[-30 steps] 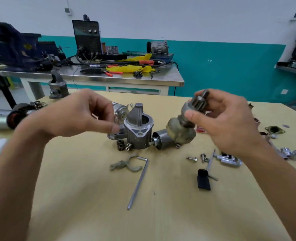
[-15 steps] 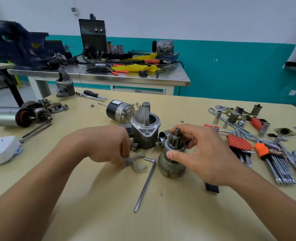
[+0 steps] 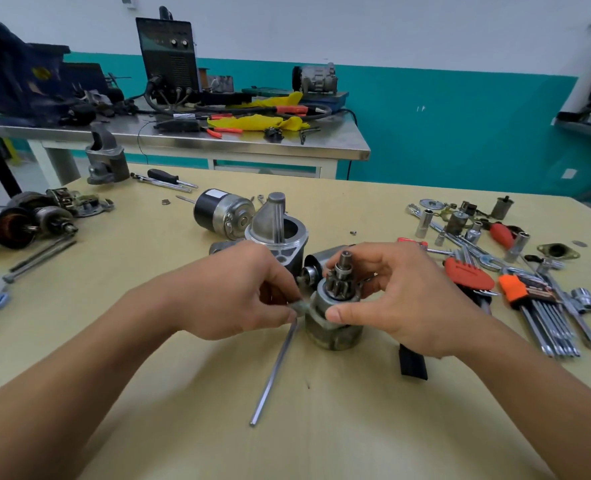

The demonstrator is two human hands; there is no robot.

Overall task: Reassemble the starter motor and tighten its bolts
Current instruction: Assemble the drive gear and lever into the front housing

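Head camera, from close by: a long hex key point(image 3: 274, 374) lies on the yellow table point(image 3: 339, 427), in front-left of the pinion drive point(image 3: 335, 336). The drive stands upright, gear end up. The right hand point(image 3: 401, 296) grips it, thumb on its collar, fingers curled behind. The left hand point(image 3: 238, 292) pinches a grey fork lever point(image 3: 300, 305) against the drive's left side. Just behind the drive stands the nose housing point(image 3: 268, 220); farther behind-left lies a black motor body point(image 3: 223, 211).

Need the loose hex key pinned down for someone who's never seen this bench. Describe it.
On the tan table, look just in front of the left hand. A long bare steel hex key lies there alone, slanting toward the near edge. The other keys sit bundled in orange holders at the right.
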